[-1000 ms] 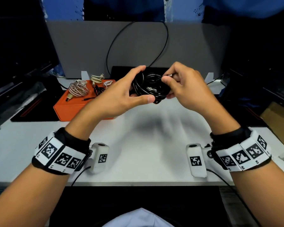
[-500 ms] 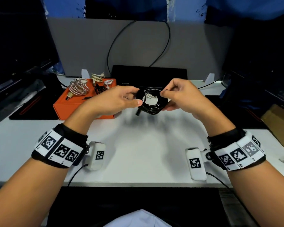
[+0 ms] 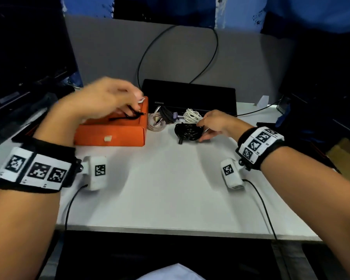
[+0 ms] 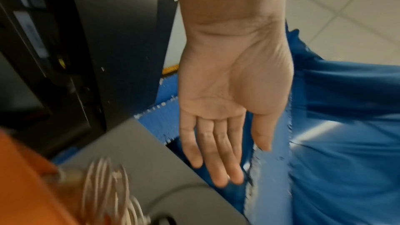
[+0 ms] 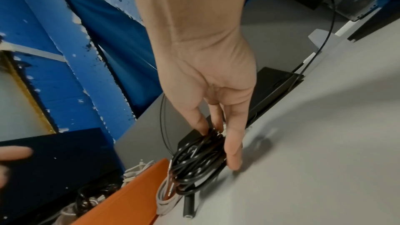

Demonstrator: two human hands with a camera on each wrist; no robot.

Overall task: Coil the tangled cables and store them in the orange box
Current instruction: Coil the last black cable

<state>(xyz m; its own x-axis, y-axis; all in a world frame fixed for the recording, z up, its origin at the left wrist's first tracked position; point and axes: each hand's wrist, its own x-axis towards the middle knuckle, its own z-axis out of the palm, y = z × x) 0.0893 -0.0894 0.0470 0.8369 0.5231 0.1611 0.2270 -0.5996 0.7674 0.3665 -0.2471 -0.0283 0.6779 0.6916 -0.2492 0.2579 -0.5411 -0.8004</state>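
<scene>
A white table [image 3: 170,188] was backed by a grey partition [image 3: 109,53], with blue sheeting behind. The right hand [image 3: 216,124] was reached forward, palm down, its fingers [image 5: 232,143] pinched on the rim of a black coiled cable [image 3: 188,131] resting on the table. Just beyond the grip lay a white cable bundle [image 3: 192,115], and to its left the orange box [image 3: 111,130]. The left hand [image 4: 229,95] was held blurred above that box, fingers straight and together, nothing held.

No readable text anywhere; the wristbands [image 3: 34,171] carry only square code markers.
</scene>
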